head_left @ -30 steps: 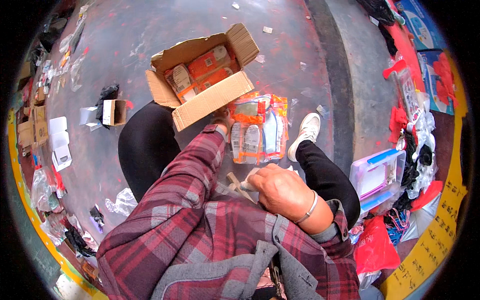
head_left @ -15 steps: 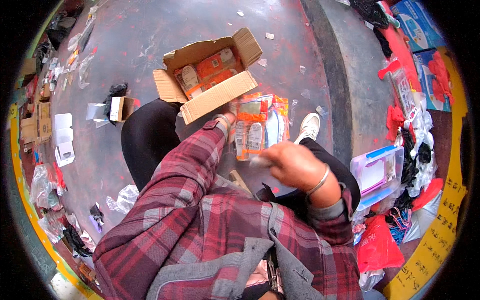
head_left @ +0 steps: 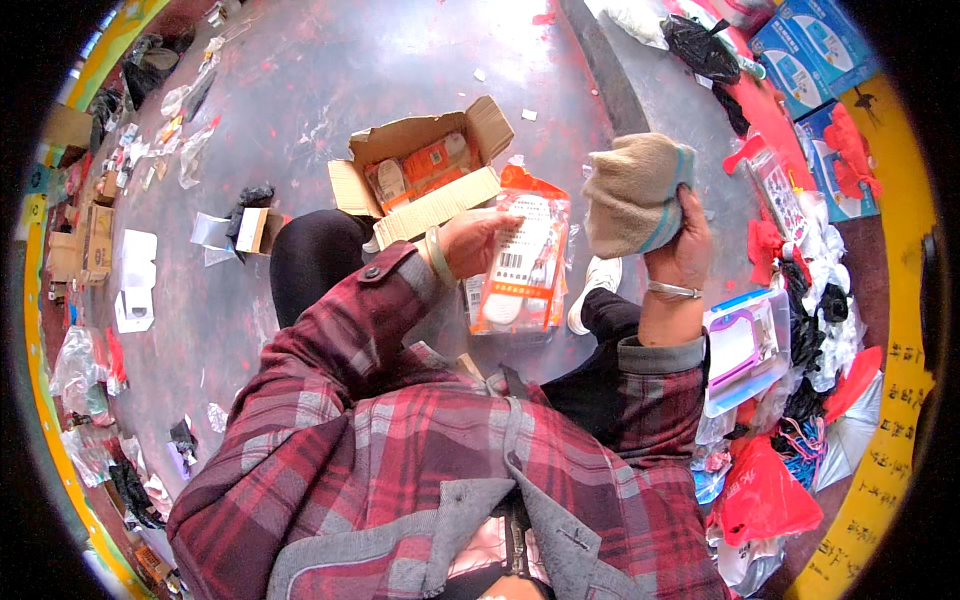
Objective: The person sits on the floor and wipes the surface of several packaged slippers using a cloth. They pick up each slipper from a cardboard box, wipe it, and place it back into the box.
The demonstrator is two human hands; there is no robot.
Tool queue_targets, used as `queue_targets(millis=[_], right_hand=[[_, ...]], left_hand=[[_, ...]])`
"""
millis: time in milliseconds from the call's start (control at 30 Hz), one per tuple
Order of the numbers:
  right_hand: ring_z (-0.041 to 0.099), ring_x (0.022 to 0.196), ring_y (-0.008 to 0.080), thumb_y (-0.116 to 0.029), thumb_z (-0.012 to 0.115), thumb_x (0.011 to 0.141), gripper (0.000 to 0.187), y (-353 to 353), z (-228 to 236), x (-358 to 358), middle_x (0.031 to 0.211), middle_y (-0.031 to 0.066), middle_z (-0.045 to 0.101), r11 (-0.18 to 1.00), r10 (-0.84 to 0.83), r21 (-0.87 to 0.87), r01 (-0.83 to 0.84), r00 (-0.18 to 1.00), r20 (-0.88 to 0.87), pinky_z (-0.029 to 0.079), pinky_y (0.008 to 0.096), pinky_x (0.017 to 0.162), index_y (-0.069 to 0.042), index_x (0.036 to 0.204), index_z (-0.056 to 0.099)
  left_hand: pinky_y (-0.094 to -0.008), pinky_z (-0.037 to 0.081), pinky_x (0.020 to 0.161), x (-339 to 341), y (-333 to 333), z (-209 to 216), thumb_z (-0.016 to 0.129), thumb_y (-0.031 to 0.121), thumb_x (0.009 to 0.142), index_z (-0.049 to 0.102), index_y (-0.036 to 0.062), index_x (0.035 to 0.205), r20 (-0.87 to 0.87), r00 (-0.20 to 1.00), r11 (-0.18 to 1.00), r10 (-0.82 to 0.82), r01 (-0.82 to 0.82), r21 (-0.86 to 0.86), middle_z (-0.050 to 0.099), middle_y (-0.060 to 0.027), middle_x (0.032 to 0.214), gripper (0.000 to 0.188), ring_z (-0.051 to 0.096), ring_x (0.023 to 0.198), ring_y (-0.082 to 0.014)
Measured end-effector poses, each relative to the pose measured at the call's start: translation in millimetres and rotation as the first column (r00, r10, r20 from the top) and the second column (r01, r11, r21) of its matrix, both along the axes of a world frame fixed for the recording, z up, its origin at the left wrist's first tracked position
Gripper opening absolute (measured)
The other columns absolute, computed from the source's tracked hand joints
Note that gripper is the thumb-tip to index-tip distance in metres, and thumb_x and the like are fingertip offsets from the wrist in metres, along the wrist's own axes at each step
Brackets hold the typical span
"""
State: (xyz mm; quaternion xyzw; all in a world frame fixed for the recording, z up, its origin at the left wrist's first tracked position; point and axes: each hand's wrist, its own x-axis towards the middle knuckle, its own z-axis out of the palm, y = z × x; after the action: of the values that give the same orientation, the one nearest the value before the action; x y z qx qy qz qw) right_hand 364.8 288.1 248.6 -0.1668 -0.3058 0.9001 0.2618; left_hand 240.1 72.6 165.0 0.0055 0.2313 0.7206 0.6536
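Note:
My left hand (head_left: 470,243) is closed on the left edge of an orange and clear plastic packet (head_left: 530,255), printed with a barcode and a pale insole shape. Raised to the right of it, my right hand (head_left: 682,252) grips a folded beige cloth (head_left: 632,200) with blue stripes near one edge. Just beyond my left hand stands an open cardboard box (head_left: 438,207) with similar orange insole packets (head_left: 432,165) inside. Part of another packet (head_left: 474,290) shows beneath the held one.
A clear plastic bin (head_left: 748,355) with a blue edge sits to my right, beside a red plastic bag (head_left: 765,490) and heaped bags. Small opened boxes (head_left: 258,230) and plastic scraps lie on the left. A dark strip (head_left: 615,75) crosses the floor ahead.
My left hand has lifted an insole packet from the floor. My right hand has risen to the right and now shows the beige cloth in it.

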Motion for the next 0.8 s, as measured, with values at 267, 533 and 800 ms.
queue_targets(millis=[267,533,800], right_hand=[[0.052,0.11,0.0229,0.001,0.055,0.076,0.06,-57.5,5.5,-24.9,0.122,0.0118,0.05,0.941,0.17,0.294,-0.167,0.985,0.013,0.042,0.037,0.096,-0.005,0.132,0.034],[0.047,0.116,0.0348,-0.013,0.054,0.071,0.051,-83.8,-44.9,-60.2,0.12,0.0165,0.054,0.04,-0.02,0.952,-0.303,0.953,0.304,0.035,0.039,0.1,-0.013,0.122,0.051],[0.039,0.123,0.0378,-0.001,0.055,0.073,0.046,-104.6,-35.9,-66.2,0.121,0.0178,0.052,-0.096,0.127,0.974,-0.206,0.968,0.217,0.03,0.0427,0.104,-0.01,0.118,0.054]], left_hand=[[-0.0473,0.046,0.089,5.1,-19.0,17.5,0.051,0.0,0.08,0.042,-0.005,0.12,-0.004,0.996,0.994,0.092,-0.092,0.054,0.057,-0.0223,0.105,0.042,0.06,0.095,-0.0339],[-0.0431,0.041,0.095,-0.4,-5.8,-2.6,0.033,0.032,0.096,0.045,0.0045,0.123,0.115,0.98,0.959,0.161,-0.183,0.215,0.054,-0.0123,0.119,0.04,0.054,0.105,-0.0264],[-0.0393,0.044,0.092,-22.1,-7.5,9.1,0.033,0.029,0.096,0.05,0.0028,0.117,0.146,0.93,0.898,0.337,-0.364,0.248,0.057,-0.0129,0.111,0.037,0.057,0.101,-0.0244]])
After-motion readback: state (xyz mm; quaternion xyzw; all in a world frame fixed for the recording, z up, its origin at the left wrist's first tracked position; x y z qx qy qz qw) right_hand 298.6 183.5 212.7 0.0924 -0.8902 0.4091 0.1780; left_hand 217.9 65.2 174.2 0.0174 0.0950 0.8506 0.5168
